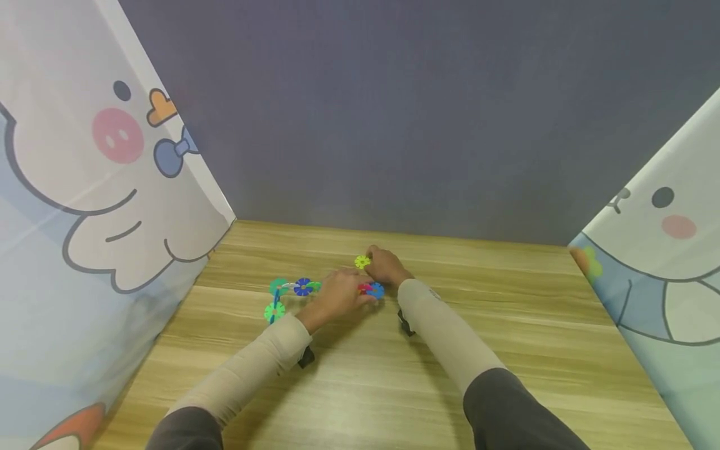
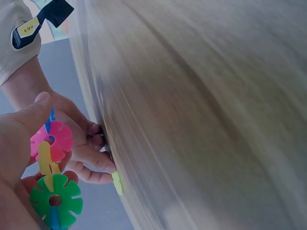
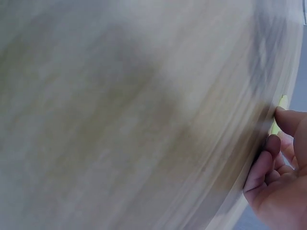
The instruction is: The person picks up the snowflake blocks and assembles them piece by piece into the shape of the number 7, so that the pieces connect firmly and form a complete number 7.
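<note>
A chain of interlocking plastic flower discs runs under my left hand (image 1: 337,292), which grips it by its right part. In the left wrist view the thumb lies beside a pink disc (image 2: 61,133), with a yellow disc (image 2: 45,155) and a green disc (image 2: 44,195) linked below. A blue disc (image 1: 379,291) forms the chain's right end. Just beyond it, my right hand (image 1: 387,266) pinches a loose yellow-green disc (image 1: 360,259) between thumb and fingers, close to the tabletop. Part of the chain is hidden behind the left hand.
To the left, the chain turns at a teal disc (image 1: 277,284) and comes toward me past a light green disc (image 1: 270,310). Behind the wooden table (image 1: 506,300) stands a dark grey panel (image 1: 394,112). Cartoon-printed sheets (image 1: 50,275) flank both sides.
</note>
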`<state>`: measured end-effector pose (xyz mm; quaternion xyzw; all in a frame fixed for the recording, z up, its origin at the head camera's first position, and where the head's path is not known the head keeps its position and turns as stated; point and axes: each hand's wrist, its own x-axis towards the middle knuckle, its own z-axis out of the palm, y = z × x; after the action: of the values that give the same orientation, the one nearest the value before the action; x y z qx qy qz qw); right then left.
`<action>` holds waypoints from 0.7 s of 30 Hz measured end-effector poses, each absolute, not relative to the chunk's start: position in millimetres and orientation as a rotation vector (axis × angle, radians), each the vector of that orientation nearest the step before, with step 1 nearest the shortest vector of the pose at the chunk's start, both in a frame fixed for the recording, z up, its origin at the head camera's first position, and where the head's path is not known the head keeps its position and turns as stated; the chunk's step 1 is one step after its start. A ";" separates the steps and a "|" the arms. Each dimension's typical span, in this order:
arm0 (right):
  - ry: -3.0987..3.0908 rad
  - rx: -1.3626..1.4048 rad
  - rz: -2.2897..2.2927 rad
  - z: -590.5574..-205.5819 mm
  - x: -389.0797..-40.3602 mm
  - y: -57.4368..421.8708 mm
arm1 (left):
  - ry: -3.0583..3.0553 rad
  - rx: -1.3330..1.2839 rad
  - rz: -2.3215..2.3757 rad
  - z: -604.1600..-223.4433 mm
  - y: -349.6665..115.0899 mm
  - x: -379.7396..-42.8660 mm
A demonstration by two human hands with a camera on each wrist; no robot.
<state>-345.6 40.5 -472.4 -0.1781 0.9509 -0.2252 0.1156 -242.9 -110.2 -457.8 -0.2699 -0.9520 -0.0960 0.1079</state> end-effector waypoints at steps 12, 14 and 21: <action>2.704 -0.496 -0.834 -475.0 -349.5 50.9 | -2.803 -0.798 -0.293 -456.8 -108.5 -242.7; 2.685 -0.524 -0.865 -473.3 -349.0 53.4 | -2.809 -0.793 -0.277 -456.3 -107.8 -242.2; 2.572 -0.560 -1.066 -470.7 -346.0 66.5 | -2.798 -0.787 -0.231 -456.3 -106.8 -240.9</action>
<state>-346.0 66.5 -470.7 -0.1948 0.8953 -0.3712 0.1503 -240.9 -106.8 -456.3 -0.2682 -0.9535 -0.0788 0.1128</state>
